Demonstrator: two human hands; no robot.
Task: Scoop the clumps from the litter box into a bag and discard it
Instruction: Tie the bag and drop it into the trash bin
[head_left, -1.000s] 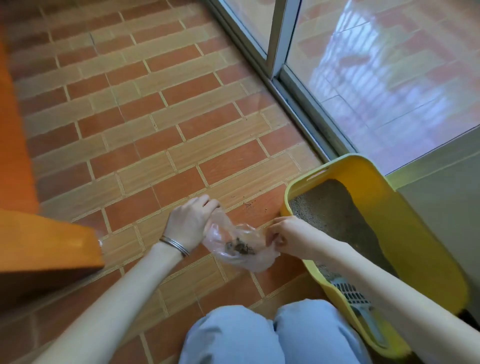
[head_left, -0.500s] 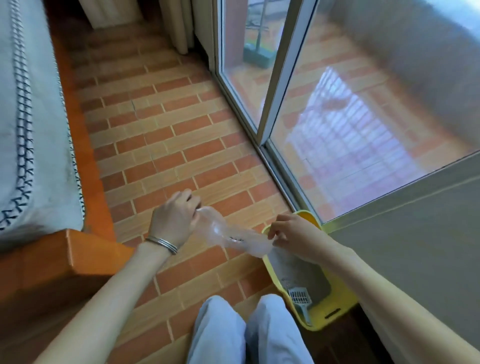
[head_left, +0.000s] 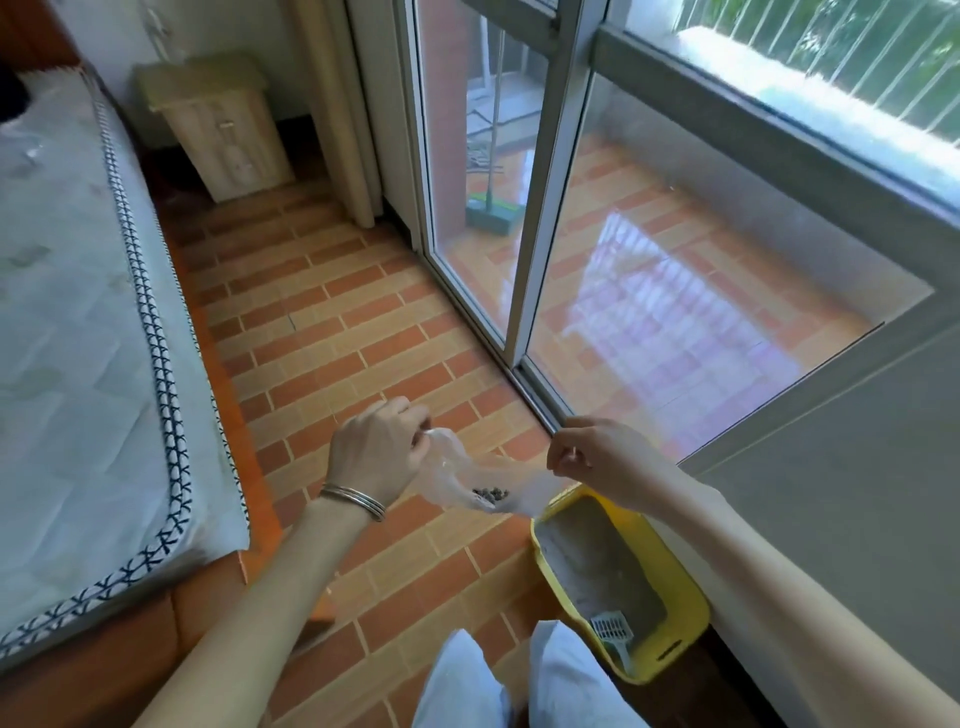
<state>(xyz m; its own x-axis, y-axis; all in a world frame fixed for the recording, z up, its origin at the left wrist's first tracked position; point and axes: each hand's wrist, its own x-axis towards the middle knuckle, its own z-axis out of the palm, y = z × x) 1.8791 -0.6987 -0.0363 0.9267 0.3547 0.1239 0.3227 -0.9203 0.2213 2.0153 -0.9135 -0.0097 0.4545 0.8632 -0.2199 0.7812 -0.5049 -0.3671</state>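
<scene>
**Bag of clumps stretched between both hands, not yet tied**

At the far left lies the bed (head_left: 78, 312), with the tiled floor (head_left: 337, 322) running alongside it. Our left hand (head_left: 376, 452), a bracelet (head_left: 353, 501) at its wrist, has its fingers curled in and pinches one end of the thin clear bag (head_left: 457, 467). The bag sags between our hands, and a small dark heap of clumps (head_left: 491, 493) sits in the low part of the sag. Our right hand (head_left: 592, 457) pinches the other end, fingers folded tight on the plastic. Below and to the right, the yellow litter box (head_left: 693, 623) stands on the floor against the wall, with the scoop (head_left: 612, 630) lying in its near end on the grey litter. The bag hangs over bare floor, just beside the far corner of the box, not over it.

We judge the scooping done and the closing and throwing away yet to come. The risks are plain:

- The bag looks unsealed, so if either pinch slips, that end drops and the clumps tip onto the tiles.
- The plastic looks very thin, so pulling our hands too far apart could tear it.
- Carrying the bag away before knotting it could let clumps slide out of the open mouth.
</scene>
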